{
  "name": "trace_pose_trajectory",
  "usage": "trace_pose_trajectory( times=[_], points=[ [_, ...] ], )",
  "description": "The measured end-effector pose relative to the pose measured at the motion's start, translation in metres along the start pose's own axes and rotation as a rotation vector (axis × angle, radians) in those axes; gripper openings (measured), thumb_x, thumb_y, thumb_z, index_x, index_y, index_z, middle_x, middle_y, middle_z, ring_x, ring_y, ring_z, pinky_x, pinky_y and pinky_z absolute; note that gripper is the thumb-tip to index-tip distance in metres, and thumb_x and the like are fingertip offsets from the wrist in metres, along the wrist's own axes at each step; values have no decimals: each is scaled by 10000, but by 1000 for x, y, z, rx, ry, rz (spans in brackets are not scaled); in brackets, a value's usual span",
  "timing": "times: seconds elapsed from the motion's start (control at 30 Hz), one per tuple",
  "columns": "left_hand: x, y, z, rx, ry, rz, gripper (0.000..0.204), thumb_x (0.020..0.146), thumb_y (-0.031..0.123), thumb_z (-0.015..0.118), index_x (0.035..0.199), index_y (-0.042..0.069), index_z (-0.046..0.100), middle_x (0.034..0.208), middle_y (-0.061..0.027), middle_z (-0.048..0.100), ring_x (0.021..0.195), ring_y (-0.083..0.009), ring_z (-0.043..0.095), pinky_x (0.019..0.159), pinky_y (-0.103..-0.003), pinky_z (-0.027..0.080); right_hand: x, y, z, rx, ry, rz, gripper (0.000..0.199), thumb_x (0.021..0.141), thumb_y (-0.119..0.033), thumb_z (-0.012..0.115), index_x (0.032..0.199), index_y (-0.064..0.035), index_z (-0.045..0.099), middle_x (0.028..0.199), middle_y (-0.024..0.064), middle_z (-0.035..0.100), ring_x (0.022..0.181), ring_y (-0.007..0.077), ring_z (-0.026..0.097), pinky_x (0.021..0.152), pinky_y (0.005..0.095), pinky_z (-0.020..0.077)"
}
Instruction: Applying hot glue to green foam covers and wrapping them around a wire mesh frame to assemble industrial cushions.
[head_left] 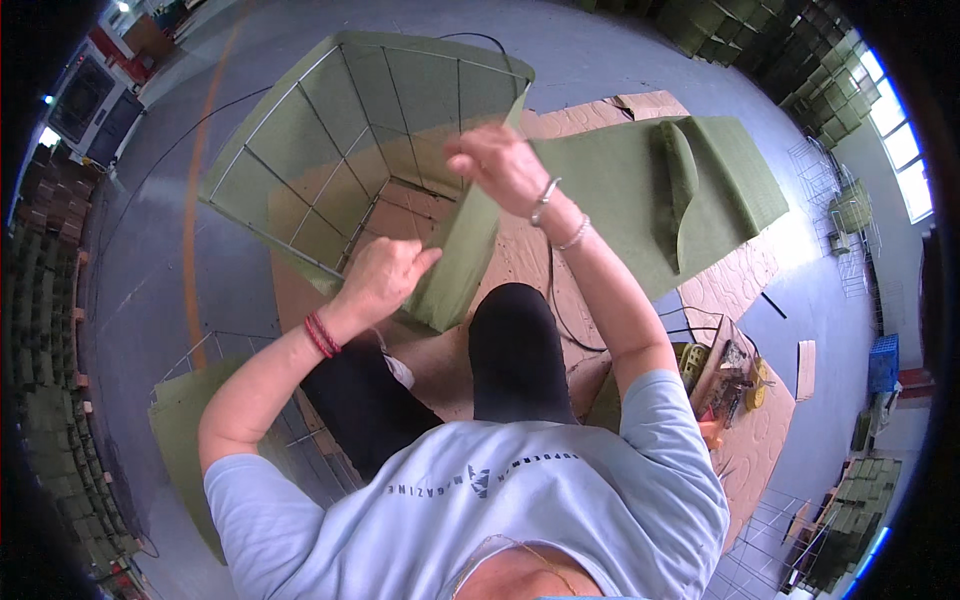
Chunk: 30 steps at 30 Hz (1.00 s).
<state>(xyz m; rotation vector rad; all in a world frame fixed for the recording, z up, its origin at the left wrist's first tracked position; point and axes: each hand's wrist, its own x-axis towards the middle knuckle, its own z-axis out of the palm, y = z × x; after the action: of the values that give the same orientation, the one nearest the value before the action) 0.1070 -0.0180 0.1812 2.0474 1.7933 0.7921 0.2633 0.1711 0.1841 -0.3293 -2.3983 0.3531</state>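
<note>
A wire-frame basket, lined with green fabric sheet, stands tilted before me with its mouth toward me. My left hand is closed at the near edge of the basket, beside a folded green flap. What its fingers pinch, if anything, is hidden. Above the same flap, by the basket's right side, my right hand has its fingers curled in and slightly blurred. I cannot make out what it holds. The flap runs down between both hands toward my knees.
To the right, a large green sheet with a rolled piece lies on cardboard. Tools in a tray sit near my right elbow. A black cable crosses the cardboard. Another wire frame with green sheet is at my left.
</note>
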Motion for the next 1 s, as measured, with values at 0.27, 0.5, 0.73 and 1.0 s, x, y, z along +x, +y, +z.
trace_pose_trajectory(
  times=[0.27, 0.5, 0.73, 1.0],
  points=[
    [-31, 0, -8, 0, -55, -27, 440, 966, 288, 569, 648, -14, 531, 588, -245, 534, 585, -429, 567, 529, -496, 413, -2, -29, 35, -157, -160, 168, 408, 887, -434, 647, 691, -76, 642, 583, 109, 607, 588, 292, 626, 591, 414, 496],
    [-15, -9, 7, -86, 4, 27, 447, 965, 251, 581, 650, -50, 481, 601, -273, 462, 522, -415, 471, 508, -451, 358, -51, -6, -22, -305, 410, 285, 194, 834, -219, 722, 969, -94, 660, 878, 78, 693, 812, 274, 665, 753, 395, 519],
    [-12, -15, 10, -49, 46, -15, 472, 975, 317, 543, 667, -40, 522, 629, -257, 512, 595, -421, 523, 559, -488, 398, -397, 8, -146, -663, 541, 1065, 225, 913, -172, 627, 1076, -18, 631, 945, 183, 689, 826, 317, 671, 734, 408, 519],
    [-17, -18, 11, -93, 70, -5, 492, 969, 332, 567, 671, -53, 499, 607, -259, 470, 522, -378, 472, 522, -447, 375, -530, -20, -158, -489, 465, 1430, 514, 911, -431, 595, 1186, 4, 608, 1049, 209, 686, 938, 365, 657, 802, 417, 501]
  ],
)
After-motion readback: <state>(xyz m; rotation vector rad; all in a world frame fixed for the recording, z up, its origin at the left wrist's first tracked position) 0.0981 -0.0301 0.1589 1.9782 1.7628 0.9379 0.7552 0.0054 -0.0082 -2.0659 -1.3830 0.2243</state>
